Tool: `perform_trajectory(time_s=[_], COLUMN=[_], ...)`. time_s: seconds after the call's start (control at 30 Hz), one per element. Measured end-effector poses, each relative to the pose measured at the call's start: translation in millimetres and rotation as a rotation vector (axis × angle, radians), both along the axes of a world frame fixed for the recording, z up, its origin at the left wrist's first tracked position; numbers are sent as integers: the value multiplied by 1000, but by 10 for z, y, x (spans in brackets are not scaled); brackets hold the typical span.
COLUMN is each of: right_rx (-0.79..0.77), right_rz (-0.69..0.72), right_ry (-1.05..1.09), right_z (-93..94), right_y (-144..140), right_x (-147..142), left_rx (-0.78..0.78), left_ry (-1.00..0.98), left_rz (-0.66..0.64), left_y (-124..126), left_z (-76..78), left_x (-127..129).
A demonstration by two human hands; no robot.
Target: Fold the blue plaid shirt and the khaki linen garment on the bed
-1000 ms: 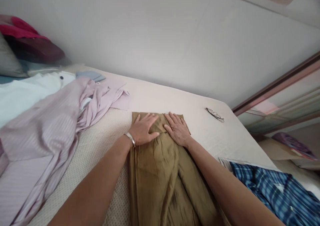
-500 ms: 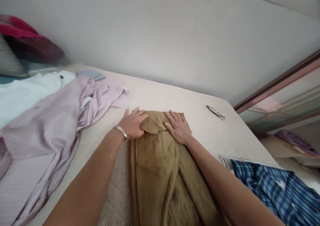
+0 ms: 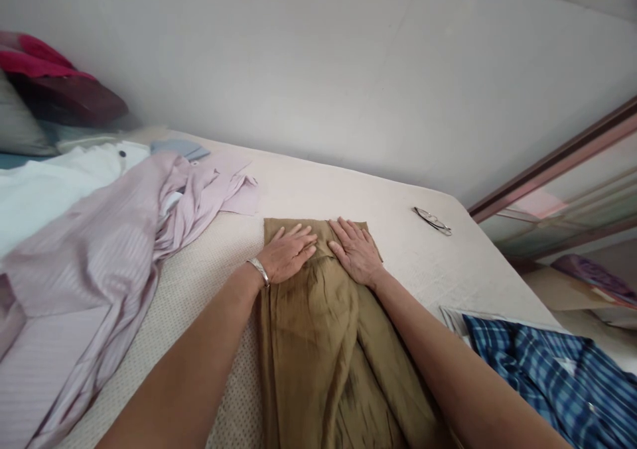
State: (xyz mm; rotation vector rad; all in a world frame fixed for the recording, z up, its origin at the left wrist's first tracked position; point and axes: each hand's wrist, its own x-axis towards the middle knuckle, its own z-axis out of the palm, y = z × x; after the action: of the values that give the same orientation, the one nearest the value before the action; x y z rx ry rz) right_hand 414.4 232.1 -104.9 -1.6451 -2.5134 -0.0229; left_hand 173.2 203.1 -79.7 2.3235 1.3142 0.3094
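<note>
Pale wall behind, bed (image 3: 398, 237) below with a light cover, strewn with clothes. Olive-brown garment (image 3: 318, 343) laid lengthwise down the middle of the bed, far end squared off near the wall side. Left hand (image 3: 288, 253) flat on that far end, palm down, fingers spread and open, silver bangle (image 3: 259, 271) on the wrist. Right hand (image 3: 355, 250) flat beside it on the same end, fingers also spread, gripping nothing; fingertips of both nearly meeting over a small fold. Rest of the garment running back beneath both forearms. Lilac striped shirt (image 3: 94, 256) crumpled to the left, well apart. Spectacles (image 3: 432, 220) beyond the right hand, near the bed's edge. Blue plaid shirt (image 3: 547, 363) at lower right.
</note>
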Motion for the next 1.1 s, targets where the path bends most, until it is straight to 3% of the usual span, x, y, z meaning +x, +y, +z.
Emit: perform_trajectory(time_s=[0.2,0.3,0.67,0.87,1.0,1.1], right_rx=[22,22,39,-30,-102,-87], right_rz=[10,9,7,15,99,185], right_ry=[-4,-4,17,124,255,213], right_z=[-32,-37,-59,-1,78,118], right_y=[8,9,12,21,10,7], right_x=[8,9,5,62,120,89], left_rx=[184,195,213,230,213,228], left_ry=[114,148,174,122,78,42], left_rz=[76,77,83,102,139,159], left_y=[-60,-90,-110,-45,-16,3], left_z=[-192,-242,-208,-167,-116,-109], left_x=[189,239,253,227,213,199])
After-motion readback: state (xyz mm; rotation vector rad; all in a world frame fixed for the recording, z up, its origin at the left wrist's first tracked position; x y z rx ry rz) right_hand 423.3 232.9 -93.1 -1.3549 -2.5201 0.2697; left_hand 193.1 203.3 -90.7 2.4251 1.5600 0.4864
